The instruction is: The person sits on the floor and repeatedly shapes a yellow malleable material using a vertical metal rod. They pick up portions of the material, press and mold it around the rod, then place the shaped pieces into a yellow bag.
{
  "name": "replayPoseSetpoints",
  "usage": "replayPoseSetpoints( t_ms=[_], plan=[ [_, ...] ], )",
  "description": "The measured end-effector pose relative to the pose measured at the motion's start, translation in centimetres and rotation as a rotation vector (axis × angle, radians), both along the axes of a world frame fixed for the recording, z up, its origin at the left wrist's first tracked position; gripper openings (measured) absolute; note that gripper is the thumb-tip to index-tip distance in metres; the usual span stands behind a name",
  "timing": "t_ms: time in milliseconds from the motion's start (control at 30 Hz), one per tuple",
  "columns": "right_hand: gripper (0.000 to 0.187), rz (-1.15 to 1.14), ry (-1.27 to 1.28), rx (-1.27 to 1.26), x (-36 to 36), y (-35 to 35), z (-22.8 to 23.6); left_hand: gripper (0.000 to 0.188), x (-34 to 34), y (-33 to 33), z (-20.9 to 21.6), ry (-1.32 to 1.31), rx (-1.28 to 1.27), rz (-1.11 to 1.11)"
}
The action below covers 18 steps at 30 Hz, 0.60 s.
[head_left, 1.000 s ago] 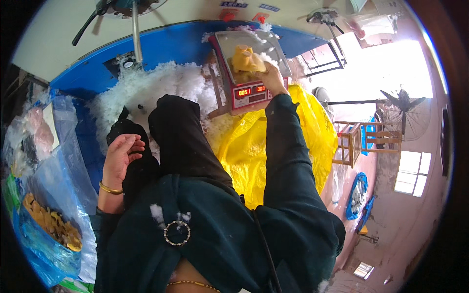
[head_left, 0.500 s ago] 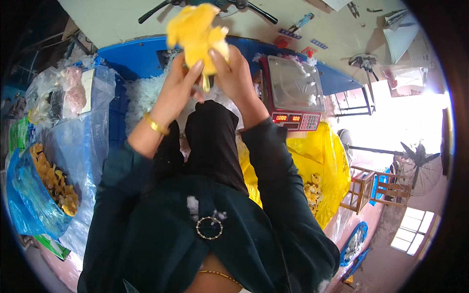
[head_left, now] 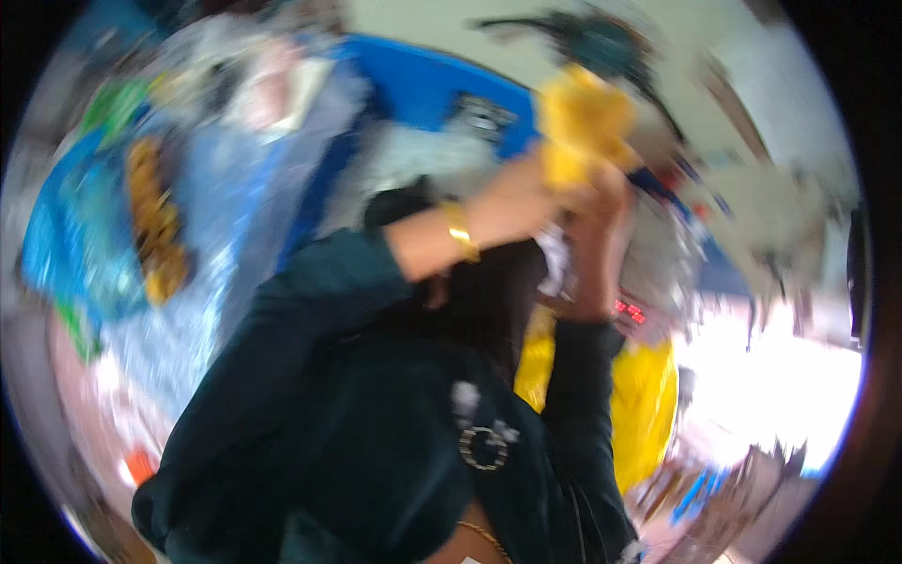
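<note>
A yellow plush toy (head_left: 584, 117), soft and smeared by motion, is raised above my lap near the table edge. My left hand (head_left: 534, 193), below a gold bracelet on the wrist, closes on its lower part from the left. From the right my right hand (head_left: 601, 211) grips the same lower end, and the two hands nearly meet there. Blur hides the separate fingers and the toy's details. Beneath the hands are my dark trousers, with white stuffing (head_left: 413, 155) in a blue bin (head_left: 423, 70) beyond them.
Clear plastic sheeting (head_left: 211, 235) covers the left side, beside a blue plastic bag (head_left: 80, 221) of yellow-brown plush pieces (head_left: 158, 226). On the right are a scale with a red display (head_left: 631, 310) and a yellow bag (head_left: 646, 404). A dark clamp-like device (head_left: 601, 47) stands on the pale table (head_left: 423, 28).
The view has swung, so the surroundings sit differently and are blurred. In the picture, both hands and the yellow plush toy have shifted right and a little down, still held together.
</note>
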State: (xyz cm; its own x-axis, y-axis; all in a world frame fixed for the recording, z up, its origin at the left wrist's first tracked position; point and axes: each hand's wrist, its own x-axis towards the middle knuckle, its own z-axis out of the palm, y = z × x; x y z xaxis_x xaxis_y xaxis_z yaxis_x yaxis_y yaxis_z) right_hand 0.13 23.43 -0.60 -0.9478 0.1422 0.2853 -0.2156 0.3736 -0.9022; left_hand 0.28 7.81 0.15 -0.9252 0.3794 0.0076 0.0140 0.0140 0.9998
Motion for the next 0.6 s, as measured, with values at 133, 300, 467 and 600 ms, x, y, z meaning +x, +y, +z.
replayPoseSetpoints(
  t_ms=[133, 300, 467, 600],
  plan=[
    [0.034, 0.086, 0.402, 1.020, 5.0, 9.5, -4.1, 0.042, 4.0, -4.7, 0.0, -0.075, 0.019, -0.098],
    [0.035, -0.349, -0.326, 0.225, 15.1, 18.1, -5.7, 0.039, 7.0, -23.2, -8.5, 0.004, -0.885, 0.648],
    [0.035, -0.709, -0.709, 0.068, 24.3, 28.3, -9.6, 0.036, 14.7, -44.0, -11.6, -0.262, -1.623, 1.172],
    [0.036, -0.826, -0.884, -0.011, 28.5, 32.8, -10.3, 0.030, 17.0, -49.4, -14.1, -0.355, -1.829, 1.037]
  ],
)
